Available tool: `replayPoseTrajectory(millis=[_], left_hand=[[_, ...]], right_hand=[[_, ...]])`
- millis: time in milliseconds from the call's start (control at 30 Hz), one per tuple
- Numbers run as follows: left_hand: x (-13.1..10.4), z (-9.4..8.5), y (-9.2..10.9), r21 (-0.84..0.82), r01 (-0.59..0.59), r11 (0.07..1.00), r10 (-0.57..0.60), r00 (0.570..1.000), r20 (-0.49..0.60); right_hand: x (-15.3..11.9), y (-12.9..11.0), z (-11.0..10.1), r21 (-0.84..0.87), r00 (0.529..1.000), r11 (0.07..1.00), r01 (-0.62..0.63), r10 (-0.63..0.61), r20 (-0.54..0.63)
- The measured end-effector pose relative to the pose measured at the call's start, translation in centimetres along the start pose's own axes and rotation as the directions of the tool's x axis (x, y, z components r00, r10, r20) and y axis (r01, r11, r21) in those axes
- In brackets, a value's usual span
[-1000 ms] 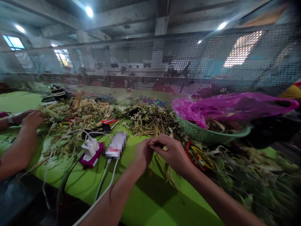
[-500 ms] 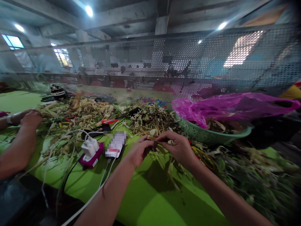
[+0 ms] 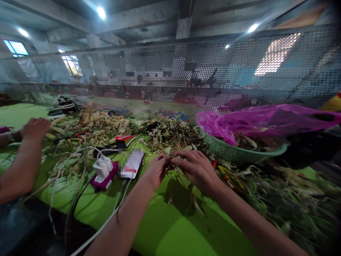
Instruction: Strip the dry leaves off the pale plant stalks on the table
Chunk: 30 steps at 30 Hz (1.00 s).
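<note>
Fingertips together, my left hand (image 3: 157, 171) and my right hand (image 3: 195, 170) meet above the green table. Both are closed on a strip of dried plant, mostly hidden by the fingers; a pale leafy bit (image 3: 167, 150) shows just above them. Dry stalks (image 3: 194, 202) lie or hang below my right hand. Beyond the fingers rises a heap of dried plants (image 3: 176, 135). To the left of my left hand lies a phone (image 3: 132, 164) with a charging cable.
A purple power block (image 3: 105, 179) holds white chargers (image 3: 102, 168). A green basket (image 3: 242, 151) under a pink plastic bag (image 3: 266, 119) stands right. Greener plants (image 3: 287, 202) pile at the right. At left, a co-worker's hand (image 3: 36, 127) is near more plants. Red-handled cutters (image 3: 126, 137) lie mid-table.
My right hand has shifted slightly left and turned, its back now more visible over the fingers. The pale plant strip between the fingers is now mostly covered. The co-worker's hand has moved a little.
</note>
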<state>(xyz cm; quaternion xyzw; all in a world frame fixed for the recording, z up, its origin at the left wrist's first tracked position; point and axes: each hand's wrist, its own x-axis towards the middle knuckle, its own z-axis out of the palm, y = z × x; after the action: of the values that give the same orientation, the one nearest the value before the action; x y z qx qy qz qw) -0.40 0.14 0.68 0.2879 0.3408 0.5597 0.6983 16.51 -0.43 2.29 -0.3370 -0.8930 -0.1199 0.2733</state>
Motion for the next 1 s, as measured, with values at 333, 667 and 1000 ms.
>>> replayPoseTrajectory(millis=[333, 667, 1000], left_hand=[[0.4, -0.1, -0.8, 0.321, -0.177, 0.931, 0.141, 0.981, 0.131], [0.3, 0.0, -1.4, 0.462, -0.280, 0.841, 0.181, 0.952, 0.246], [0.5, 0.1, -1.6, 0.420, -0.326, 0.847, 0.267, 0.944, 0.195]], right_hand=[[0.4, -0.7, 0.4, 0.158, 0.990, 0.987, -0.041, 0.061, -0.126], [0.4, -0.9, 1.8, 0.499, 0.803, 0.716, -0.488, 0.592, -0.065], [0.5, -2.0, 2.1, 0.608, 0.717, 0.575, -0.547, 0.696, -0.014]])
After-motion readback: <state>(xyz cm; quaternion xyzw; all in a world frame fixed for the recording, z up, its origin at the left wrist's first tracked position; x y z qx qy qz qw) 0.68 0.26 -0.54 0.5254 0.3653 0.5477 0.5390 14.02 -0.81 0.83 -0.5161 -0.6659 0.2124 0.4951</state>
